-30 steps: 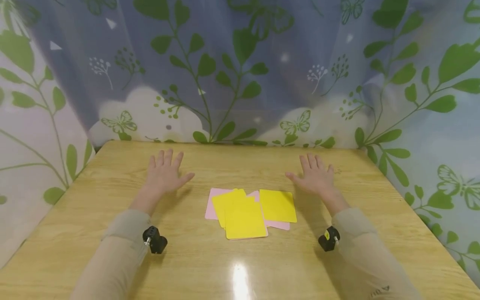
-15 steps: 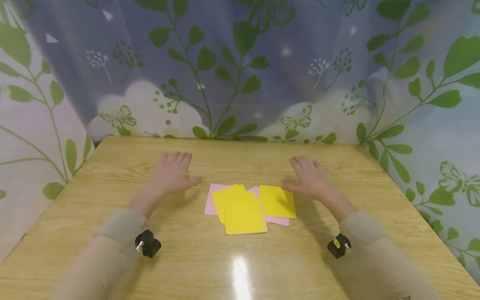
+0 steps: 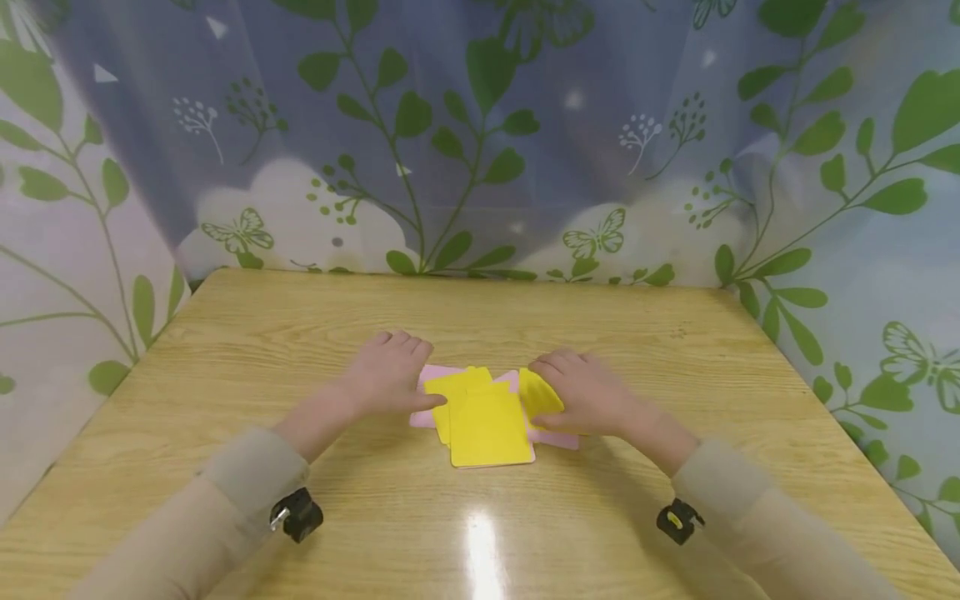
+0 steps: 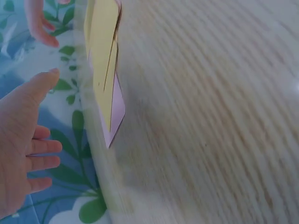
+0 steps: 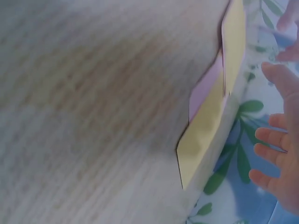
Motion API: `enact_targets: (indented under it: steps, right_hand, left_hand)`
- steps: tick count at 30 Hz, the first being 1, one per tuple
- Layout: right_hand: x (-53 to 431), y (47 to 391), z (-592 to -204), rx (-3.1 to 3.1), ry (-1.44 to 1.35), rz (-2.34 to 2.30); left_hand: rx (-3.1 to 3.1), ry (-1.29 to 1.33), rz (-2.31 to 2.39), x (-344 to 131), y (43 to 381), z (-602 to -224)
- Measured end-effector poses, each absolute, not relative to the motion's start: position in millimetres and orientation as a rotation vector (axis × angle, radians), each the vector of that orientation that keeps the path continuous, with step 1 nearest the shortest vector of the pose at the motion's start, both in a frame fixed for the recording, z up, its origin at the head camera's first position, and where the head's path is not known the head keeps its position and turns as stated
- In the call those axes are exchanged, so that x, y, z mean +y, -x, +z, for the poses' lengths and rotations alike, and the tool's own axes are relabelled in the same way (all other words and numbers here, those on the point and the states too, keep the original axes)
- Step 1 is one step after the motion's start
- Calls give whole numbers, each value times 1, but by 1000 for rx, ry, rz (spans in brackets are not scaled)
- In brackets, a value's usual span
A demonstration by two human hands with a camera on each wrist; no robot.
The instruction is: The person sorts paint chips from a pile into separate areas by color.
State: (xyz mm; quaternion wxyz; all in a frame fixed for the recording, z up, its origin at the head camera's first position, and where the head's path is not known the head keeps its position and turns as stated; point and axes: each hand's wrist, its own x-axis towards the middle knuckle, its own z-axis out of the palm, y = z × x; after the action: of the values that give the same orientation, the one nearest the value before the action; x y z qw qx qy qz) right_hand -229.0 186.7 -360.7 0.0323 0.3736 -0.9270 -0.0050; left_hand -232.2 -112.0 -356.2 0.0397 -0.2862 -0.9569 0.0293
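Several flat square cards, yellow and pink, lie overlapping in the middle of the table. A yellow card (image 3: 489, 429) is on top at the front. Over the pile's left end reaches my left hand (image 3: 390, 375), its thumb stretched toward the cards and overlapping a pink card (image 3: 422, 419). My right hand (image 3: 588, 396) covers much of the rightmost yellow card (image 3: 536, 396), while another pink card (image 3: 558, 439) peeks out below. Both wrist views show the hands with spread, nearly straight fingers, the left hand (image 4: 18, 140) and right hand (image 5: 285, 154) held above the cards.
The wooden table (image 3: 337, 517) extends on all sides of the pile. A patterned curtain (image 3: 480, 167) with green leaves hangs behind its far edge and along both sides. A small black camera (image 3: 297, 514) sits at each wrist.
Both hands have moved inward from either side and closer to the cards, now overlapping the ends of the pile. The cards appear to lie as before.
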Motion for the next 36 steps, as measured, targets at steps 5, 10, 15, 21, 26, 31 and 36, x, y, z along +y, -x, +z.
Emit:
enact_targets:
  steps: [5,10,15,21,26,31,36]
  right_hand:
    - [180,223,-369,-2884,-1226,-29]
    - [174,220,-375,-2906,-1315,-24]
    - [170,219,-377,-2921,-1408,-34]
    - [167,222,-382,-2927,-1435,-76]
    - [166,224,-386,-2965,-1413,-81]
    - [164,227,-387,-3012,-1419,-68]
    - [163,229,-385,-3003,-1456,-58]
  left_hand:
    - [-2962,953,115,-102,225,-363]
    - [-2968,1038,160,-91,217,-373]
    - [-2961,1118,178,-84,211,-378]
    - [-2994,1186,135,-78,206,-383]
    - [-2969,1188,172,-77,206,-389]
    - [-2962,1187,174,-77,205,-396]
    - [-2927,1208,146,-77,205,-396]
